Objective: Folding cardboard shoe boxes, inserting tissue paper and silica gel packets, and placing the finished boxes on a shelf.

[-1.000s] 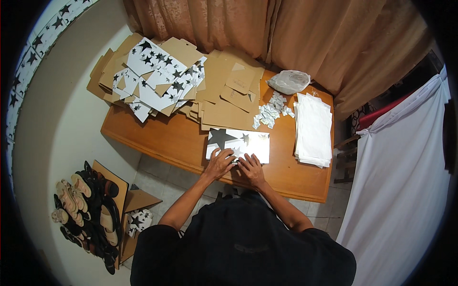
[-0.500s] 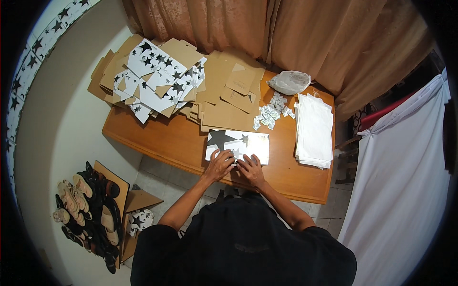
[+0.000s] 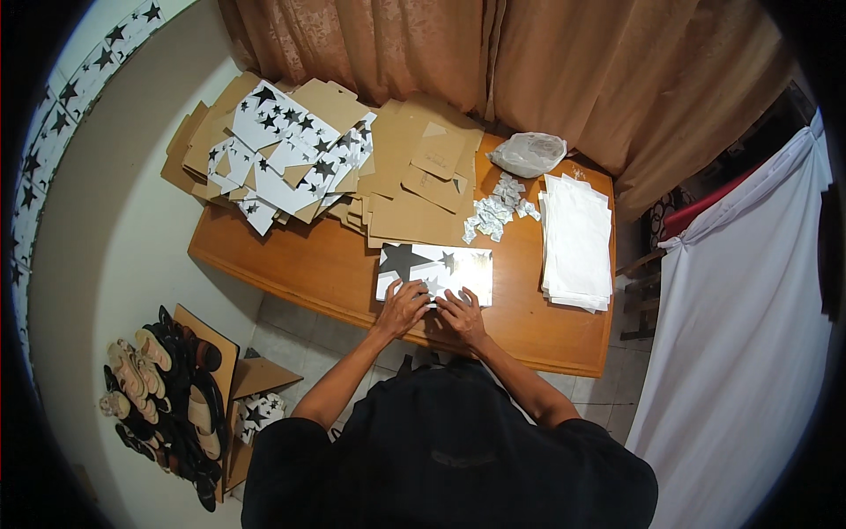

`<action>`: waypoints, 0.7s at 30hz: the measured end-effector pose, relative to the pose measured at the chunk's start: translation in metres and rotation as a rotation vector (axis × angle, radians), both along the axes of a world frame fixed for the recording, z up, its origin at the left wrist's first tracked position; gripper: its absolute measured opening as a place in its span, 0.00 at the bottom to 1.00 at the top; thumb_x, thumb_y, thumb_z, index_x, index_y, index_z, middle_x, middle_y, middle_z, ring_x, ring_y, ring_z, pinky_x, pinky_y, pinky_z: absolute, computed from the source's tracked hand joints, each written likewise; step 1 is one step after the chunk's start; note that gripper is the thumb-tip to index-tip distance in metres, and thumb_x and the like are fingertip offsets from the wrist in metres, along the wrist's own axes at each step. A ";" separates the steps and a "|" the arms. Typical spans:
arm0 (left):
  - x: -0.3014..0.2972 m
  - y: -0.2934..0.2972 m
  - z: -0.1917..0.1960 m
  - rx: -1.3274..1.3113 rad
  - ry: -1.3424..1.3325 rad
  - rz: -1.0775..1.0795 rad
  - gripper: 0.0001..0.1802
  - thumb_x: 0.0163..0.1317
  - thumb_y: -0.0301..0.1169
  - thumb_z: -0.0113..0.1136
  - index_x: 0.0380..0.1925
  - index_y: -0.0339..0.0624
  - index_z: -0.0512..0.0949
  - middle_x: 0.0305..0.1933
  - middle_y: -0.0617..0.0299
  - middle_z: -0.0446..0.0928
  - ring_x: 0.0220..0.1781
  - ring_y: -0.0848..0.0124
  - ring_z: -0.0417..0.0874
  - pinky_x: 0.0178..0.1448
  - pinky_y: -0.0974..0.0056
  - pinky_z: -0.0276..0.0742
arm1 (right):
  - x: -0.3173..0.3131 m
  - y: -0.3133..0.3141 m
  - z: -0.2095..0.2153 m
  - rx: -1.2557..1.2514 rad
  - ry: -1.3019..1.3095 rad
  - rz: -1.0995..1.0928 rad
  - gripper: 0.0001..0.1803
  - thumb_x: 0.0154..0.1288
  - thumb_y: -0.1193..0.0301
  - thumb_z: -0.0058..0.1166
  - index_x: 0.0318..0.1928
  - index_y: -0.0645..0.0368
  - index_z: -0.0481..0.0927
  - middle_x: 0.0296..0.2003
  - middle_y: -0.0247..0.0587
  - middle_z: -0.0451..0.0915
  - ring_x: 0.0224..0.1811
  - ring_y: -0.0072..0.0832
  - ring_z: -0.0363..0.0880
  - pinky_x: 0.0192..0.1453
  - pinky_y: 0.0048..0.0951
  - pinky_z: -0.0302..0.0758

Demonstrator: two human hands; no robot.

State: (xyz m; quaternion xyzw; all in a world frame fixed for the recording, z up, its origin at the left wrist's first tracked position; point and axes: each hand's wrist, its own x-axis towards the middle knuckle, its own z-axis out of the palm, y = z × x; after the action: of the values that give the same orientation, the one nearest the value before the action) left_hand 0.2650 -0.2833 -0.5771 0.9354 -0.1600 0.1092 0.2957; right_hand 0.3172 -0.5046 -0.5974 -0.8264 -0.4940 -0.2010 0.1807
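A white cardboard box (image 3: 467,269) printed with black and grey stars lies flat near the front edge of the table, looking closed. Over the left half of its near edge sits my left hand (image 3: 404,304), fingers bent on the top and pressed to the rim. Beside it, my right hand (image 3: 462,312) grips the same edge near the middle, its fingertips on the top. The two hands nearly meet, and the thumbs are partly hidden along the near side.
On the wooden table (image 3: 291,264) are star-printed and brown flat cardboard blanks (image 3: 414,220), small packets (image 3: 493,216), a clear plastic bag (image 3: 529,154) and stacked white sheets (image 3: 577,242). Shoes (image 3: 167,379) stand at the lower left. A white cloth (image 3: 731,300) hangs right.
The whole view has shifted slightly. Both hands stay at the box's near edge with only a slight change in the fingers, and the box looks the same.
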 end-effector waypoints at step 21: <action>0.003 0.005 0.003 -0.027 0.011 0.037 0.11 0.57 0.31 0.72 0.41 0.44 0.85 0.56 0.61 0.82 0.68 0.64 0.76 0.72 0.45 0.59 | -0.003 0.008 0.008 -0.079 0.005 -0.053 0.22 0.58 0.66 0.63 0.54 0.56 0.81 0.53 0.36 0.82 0.61 0.33 0.79 0.69 0.58 0.63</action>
State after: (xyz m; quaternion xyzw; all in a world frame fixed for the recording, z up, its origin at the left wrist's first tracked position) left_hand 0.2680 -0.2779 -0.5741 0.9347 -0.1399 0.1118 0.3071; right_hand 0.3140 -0.4965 -0.5894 -0.8461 -0.4792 -0.1840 0.1436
